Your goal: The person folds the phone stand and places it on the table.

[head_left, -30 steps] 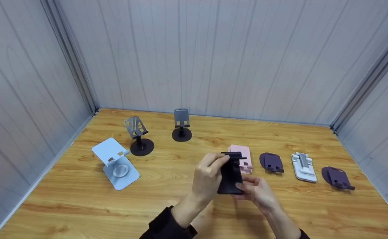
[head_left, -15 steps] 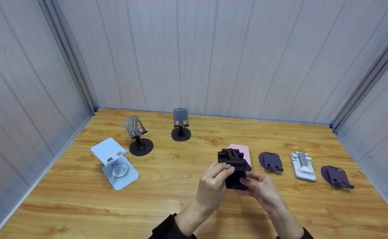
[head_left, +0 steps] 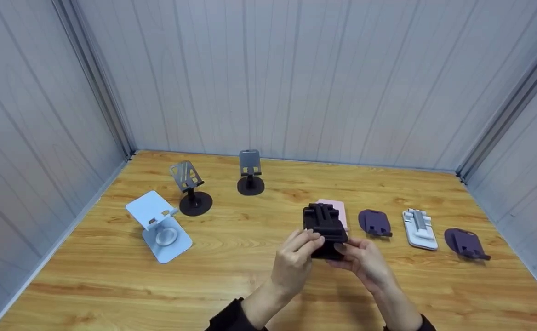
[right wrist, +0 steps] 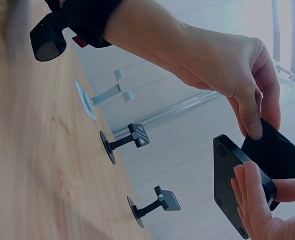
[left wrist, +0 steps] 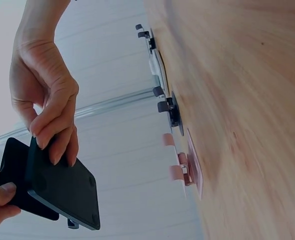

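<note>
black stand (head_left: 324, 219), left hand (head_left: 293, 259) gripping, right hand (head_left: 366, 263) gripping

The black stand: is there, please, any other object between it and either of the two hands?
Nothing visible does. The left hand and the right hand both hold the black stand directly. The pink stand lies beyond it in the head view, partly hidden by it, not between.

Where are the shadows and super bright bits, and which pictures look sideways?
Head view: soft shadow on the table near the right hand, and the black stand looks very dark; left wrist view: tipped sideways, washed out pale at the top left; right wrist view: tipped sideways too, with bright glare at the top right.
</note>
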Available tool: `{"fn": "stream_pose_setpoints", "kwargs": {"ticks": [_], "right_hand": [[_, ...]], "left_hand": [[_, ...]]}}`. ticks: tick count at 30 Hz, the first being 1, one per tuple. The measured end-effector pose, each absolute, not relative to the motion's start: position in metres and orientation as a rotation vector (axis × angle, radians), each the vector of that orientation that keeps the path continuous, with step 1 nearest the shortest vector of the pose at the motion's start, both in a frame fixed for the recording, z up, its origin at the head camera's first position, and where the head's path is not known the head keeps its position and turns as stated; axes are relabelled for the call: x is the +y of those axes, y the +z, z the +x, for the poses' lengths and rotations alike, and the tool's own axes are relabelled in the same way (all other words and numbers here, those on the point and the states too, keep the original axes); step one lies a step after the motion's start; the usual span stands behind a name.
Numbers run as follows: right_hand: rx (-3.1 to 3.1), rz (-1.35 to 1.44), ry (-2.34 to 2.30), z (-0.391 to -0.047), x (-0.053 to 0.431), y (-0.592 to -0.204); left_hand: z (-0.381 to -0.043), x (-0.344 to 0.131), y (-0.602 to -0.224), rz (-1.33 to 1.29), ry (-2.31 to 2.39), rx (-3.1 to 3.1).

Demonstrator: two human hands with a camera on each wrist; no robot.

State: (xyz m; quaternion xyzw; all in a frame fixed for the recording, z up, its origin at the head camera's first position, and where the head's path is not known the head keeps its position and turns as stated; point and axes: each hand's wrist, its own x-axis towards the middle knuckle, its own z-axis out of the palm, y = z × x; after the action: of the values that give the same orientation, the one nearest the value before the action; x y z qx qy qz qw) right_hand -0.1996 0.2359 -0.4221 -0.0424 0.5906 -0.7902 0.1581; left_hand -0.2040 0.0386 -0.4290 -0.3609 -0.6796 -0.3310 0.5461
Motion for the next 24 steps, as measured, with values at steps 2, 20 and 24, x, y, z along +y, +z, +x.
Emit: {"fn": "stream_pose_setpoints", "kwargs": {"ticks": [2,20,24], "right_hand": [[1.678,-0.139,-2.258,-0.1996,0.2365,-0.4221],[1.697,-0.135,-2.230,-0.2021,0.2373,-0.4173],[1.724,-0.137,-2.222,-0.2005,0.2383,-0.4155]], "left_hand": [[-0.2046,0.0379,-0.4291,-0.857,-0.783,-1.606],[-0.2033,0.0374,-0.4379,-0.911,-0.829,-1.584],[-0.1995,0.0371,-0.4382,-0.920,-0.875,-1.595]]}}
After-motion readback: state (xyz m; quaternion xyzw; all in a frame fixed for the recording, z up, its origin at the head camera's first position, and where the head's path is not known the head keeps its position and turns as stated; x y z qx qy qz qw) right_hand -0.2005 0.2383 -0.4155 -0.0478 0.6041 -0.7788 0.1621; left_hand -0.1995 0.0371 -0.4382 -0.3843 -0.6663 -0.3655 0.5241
